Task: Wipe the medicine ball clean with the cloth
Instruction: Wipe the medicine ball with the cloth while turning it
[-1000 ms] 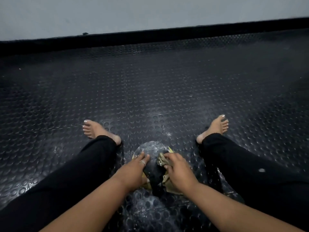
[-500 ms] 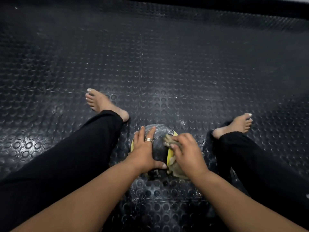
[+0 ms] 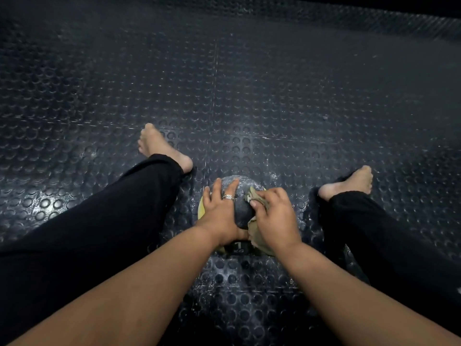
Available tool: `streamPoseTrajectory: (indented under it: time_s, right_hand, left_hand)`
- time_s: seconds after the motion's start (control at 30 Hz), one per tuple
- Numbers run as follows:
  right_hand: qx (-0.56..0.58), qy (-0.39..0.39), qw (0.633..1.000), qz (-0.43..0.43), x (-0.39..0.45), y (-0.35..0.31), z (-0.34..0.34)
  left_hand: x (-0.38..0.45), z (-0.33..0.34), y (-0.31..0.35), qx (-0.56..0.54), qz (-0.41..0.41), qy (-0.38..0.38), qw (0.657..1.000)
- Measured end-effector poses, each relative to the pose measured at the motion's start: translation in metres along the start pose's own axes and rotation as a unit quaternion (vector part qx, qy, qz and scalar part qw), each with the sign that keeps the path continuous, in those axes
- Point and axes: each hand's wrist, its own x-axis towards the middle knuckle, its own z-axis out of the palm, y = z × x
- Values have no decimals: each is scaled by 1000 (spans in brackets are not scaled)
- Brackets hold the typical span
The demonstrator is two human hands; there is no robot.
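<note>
On the studded floor (image 3: 249, 96) between the legs, the ball (image 3: 240, 208) stays under the spread left hand (image 3: 219, 211) while the right hand (image 3: 275, 216), pinching the cloth (image 3: 252, 194), has slid higher, so wiping continues.

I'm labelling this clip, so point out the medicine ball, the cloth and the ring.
medicine ball (image 3: 241, 211): head view, bare dark top.
cloth (image 3: 252, 194): head view, bunched upper end.
ring (image 3: 228, 197): head view, band on left-hand finger.
</note>
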Motion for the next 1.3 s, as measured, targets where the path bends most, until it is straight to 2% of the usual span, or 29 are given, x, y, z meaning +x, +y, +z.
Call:
streamPoseTrajectory:
  time_s: [0.1, 0.17, 0.23, 0.37, 0.53, 0.6, 0.73, 0.8, 0.93, 1.03, 1.2, 1.3]
  right_hand:
    - [43, -16, 990, 135, 36, 8, -5]
    - [48, -51, 982, 172, 48, 10, -10]
    - [31, -39, 987, 153, 41, 6, -9]
    - [13, 7, 999, 46, -1, -6, 3]
    - [46, -27, 977, 205, 39, 13, -12]
    - [41, -38, 979, 198, 40, 9, -12]
    - [15, 1, 994, 109, 4, -7, 0]
    - [25, 9, 991, 128, 7, -7, 1]
    - [67, -7, 970, 235, 45, 10, -12]
    - [22, -35, 976, 215, 49, 15, -13]
    - [9, 42, 993, 107, 2, 6, -3]
    - [41, 38, 988, 143, 6, 16, -3]
  left_hand:
    - [0, 1, 0, 9, 1, -1, 1000]
    - [-3, 3, 0, 10, 0, 2, 1000]
    - [-3, 2, 1, 6, -6, 5, 1000]
    - [-3, 2, 1, -4, -14, 0, 1000]
    - [-10, 15, 7, 17, -9, 7, 1000]
    - [-10, 14, 7, 18, -12, 8, 1000]
    - [-1, 5, 5, 14, -25, -1, 1000]
    - [-1, 6, 10, 22, -29, -6, 999]
    - [-2, 11, 22, 44, -28, -10, 999]
    - [-2, 11, 23, 47, -31, -4, 998]
    - [0, 7, 16, 37, -31, -4, 999]
    - [-4, 14, 17, 52, -21, 0, 998]
